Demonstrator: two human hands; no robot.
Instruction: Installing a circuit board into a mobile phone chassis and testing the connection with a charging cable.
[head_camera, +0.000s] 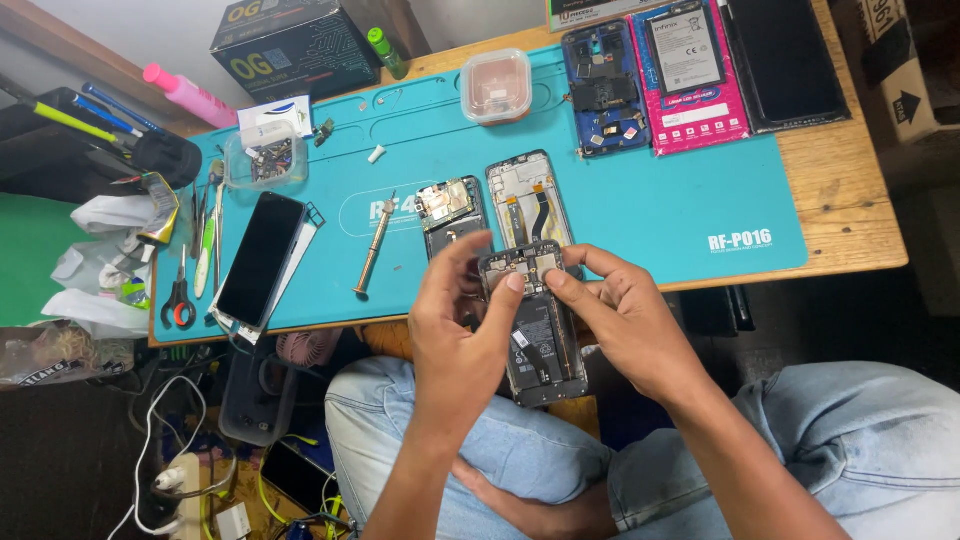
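I hold an opened phone (540, 335) with its back cover off, battery and circuit board showing, above my lap at the mat's near edge. My left hand (462, 335) grips its left side, thumb pressing near the top board. My right hand (625, 320) holds the right side, its fingertips on the top board too. Just beyond, on the teal mat (650, 200), lie a dark phone frame with a board (452, 212) and a second bare frame with a flex cable (527, 195).
A black phone (260, 258) lies face up at the mat's left, with a brass-handled screwdriver (373, 248), tweezers and scissors (180, 295) nearby. Small parts tubs (262, 155) (495, 85), a blue phone frame (603, 88), a pink battery pack (688, 75) and boxes sit at the back. Cables lie on the floor.
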